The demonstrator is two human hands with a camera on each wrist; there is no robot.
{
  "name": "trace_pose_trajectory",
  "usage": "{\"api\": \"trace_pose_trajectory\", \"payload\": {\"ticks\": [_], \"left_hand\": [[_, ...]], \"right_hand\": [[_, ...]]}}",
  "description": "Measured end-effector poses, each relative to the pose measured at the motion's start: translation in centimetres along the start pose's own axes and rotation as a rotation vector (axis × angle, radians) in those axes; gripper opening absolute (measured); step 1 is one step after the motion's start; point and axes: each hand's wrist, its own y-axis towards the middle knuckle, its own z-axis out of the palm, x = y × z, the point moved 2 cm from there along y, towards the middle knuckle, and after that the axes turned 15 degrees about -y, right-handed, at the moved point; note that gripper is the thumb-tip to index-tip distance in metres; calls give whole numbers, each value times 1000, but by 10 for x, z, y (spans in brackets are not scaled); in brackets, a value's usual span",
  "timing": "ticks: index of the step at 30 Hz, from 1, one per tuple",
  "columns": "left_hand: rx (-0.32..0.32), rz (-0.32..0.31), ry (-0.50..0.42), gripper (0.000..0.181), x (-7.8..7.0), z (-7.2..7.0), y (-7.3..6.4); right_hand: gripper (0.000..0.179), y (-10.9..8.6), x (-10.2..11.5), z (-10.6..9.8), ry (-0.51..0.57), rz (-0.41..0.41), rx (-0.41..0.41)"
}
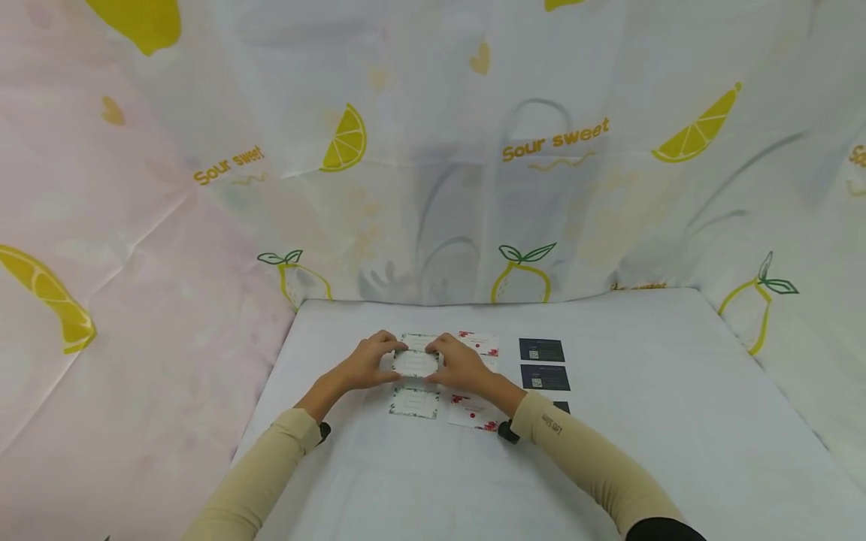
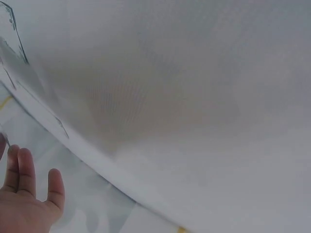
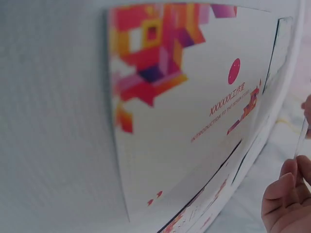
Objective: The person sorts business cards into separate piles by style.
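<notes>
Both hands hold a white card with green leafy edges [image 1: 416, 364] by its opposite sides. My left hand [image 1: 368, 363] pinches the left side between thumb and fingers, and my right hand [image 1: 463, 366] pinches the right side. In the right wrist view the fingers [image 3: 284, 187] grip the card's thin edge. The left wrist view catches the left hand [image 2: 29, 191] only at its corner. One more leafy card [image 1: 419, 340] lies just behind the held one, and another leafy card [image 1: 414, 403] lies in front of it.
Right of the leafy cards is a column of red-patterned cards [image 1: 473, 413], partly hidden by my right hand and forearm. Dark cards [image 1: 545, 377] form a column farther right, the nearest partly covered by the sleeve. A lemon-print curtain [image 1: 433, 188] hangs behind the white table [image 1: 379, 481].
</notes>
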Motion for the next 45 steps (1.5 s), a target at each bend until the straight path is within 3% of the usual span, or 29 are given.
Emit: {"api": "trace_pose_trajectory", "payload": {"ticks": [9,24,36,45], "left_hand": [[20,-19,15,54,2,2,3],[46,-15,19,50,8,3,10],[57,-47,69,50,19,-1,33],[70,-141,76,52,29,-4,51]], "right_hand": [[59,-1,3,-1,-78,4,43],[56,9,-9,2,-30,-7,49],[55,27,-19,0,-73,16,41],[55,48,-23,4,-118,96,63]]}}
